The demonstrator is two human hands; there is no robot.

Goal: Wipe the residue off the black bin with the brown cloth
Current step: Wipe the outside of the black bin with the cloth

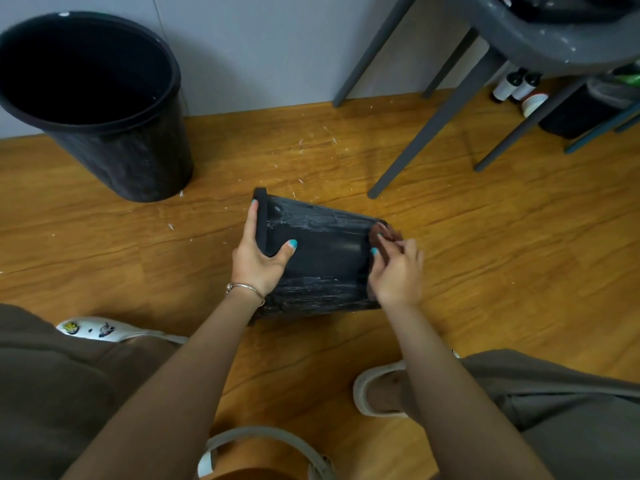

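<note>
A black bin [318, 258] lies on its side on the floor, rim toward 9 o'clock, gripped by the left hand [258, 258] to steady it (residue streaks remain) while the right hand [396, 268] pinches a brown cloth [382, 233] at its base.

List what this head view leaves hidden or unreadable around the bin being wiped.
- Brown cloth: mostly hidden by the right hand, and blurred.
- Black bin on its side: the inside and the underside face away from the camera.
- Left hand: fingers beyond the rim are hidden.
- Upright black bin: interior too dark to see.
- Bottles under the chair: labels too small.
</note>
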